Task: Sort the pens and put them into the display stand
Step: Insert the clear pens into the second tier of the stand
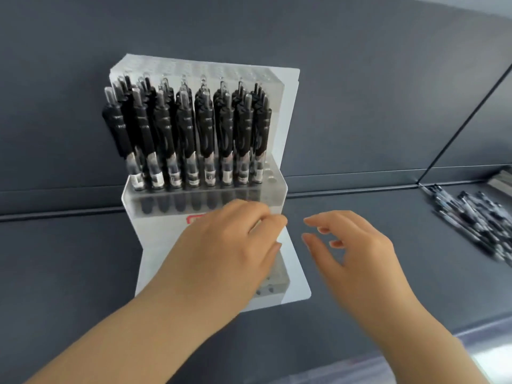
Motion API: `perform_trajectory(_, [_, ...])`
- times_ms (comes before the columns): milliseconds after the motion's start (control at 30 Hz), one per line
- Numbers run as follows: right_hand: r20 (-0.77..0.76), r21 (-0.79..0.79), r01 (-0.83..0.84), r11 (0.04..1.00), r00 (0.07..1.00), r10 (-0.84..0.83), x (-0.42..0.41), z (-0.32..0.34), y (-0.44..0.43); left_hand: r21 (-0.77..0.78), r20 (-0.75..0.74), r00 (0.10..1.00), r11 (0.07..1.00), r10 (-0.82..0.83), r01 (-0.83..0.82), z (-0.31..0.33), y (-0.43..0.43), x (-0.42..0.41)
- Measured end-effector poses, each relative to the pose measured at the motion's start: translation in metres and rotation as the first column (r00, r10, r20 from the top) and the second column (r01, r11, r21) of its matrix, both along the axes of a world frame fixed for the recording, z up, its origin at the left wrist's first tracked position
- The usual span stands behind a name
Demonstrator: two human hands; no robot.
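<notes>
A clear acrylic display stand (288, 112) stands on the dark shelf against the back wall. Several black pens (188, 139) stand upright in the rows of its upper tier. The lower tier (274, 284) shows open holes near its right end. My left hand (221, 250) lies over the front of the stand, and its fingertips touch the stand's right edge. My right hand (352, 245) hovers just right of the stand with loosely spread fingers and holds nothing. A pile of loose black pens (476, 220) lies on the shelf at the far right.
The dark grey shelf (69, 273) runs left to right with a grey back wall (360, 92) behind it. A thin divider (465, 120) rises at the right, beside the loose pens. The shelf's pale front edge (484, 353) shows at the lower right.
</notes>
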State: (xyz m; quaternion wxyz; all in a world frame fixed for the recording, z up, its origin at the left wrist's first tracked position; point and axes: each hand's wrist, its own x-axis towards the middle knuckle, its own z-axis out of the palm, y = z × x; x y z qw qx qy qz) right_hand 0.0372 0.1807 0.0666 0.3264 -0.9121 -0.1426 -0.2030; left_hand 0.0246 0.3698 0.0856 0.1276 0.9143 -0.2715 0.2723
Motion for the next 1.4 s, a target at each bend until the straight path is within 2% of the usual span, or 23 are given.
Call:
perform_trajectory(133, [-0.023,-0.052,0.068,0.996,0.997,-0.069,-0.017,-0.012,-0.028,0.006,-0.041,0.998,0.999,0.051,-0.051,-0.017,-0.019,-0.013])
perform_trajectory(300, [-0.035,-0.068,0.053,0.996,0.998,-0.055,-0.034,-0.02,-0.072,0.005,-0.082,0.99,0.994,0.113,-0.113,-0.032,-0.064,-0.028])
perform_trajectory(600, [-0.106,-0.112,-0.001,0.994,0.994,-0.01,-0.082,-0.032,-0.22,-0.035,-0.215,0.961,0.983,0.171,-0.182,-0.064,-0.217,-0.072])
perform_trajectory(800, [-0.168,-0.075,0.005,0.997,0.986,-0.018,-0.104,-0.035,-0.301,-0.068,-0.222,0.954,0.973,0.2,-0.22,-0.068,-0.296,-0.096])
perform_trajectory(1067, [-0.226,0.009,0.027,1.0,0.974,-0.024,-0.101,-0.041,-0.34,-0.065,-0.189,0.949,0.962,0.25,-0.267,-0.062,-0.333,-0.082])
perform_trajectory(1400, [-0.262,0.017,0.089,0.996,0.962,-0.081,-0.033,-0.031,-0.345,-0.108,-0.22,0.939,0.95,0.264,-0.292,-0.058,-0.334,-0.019])
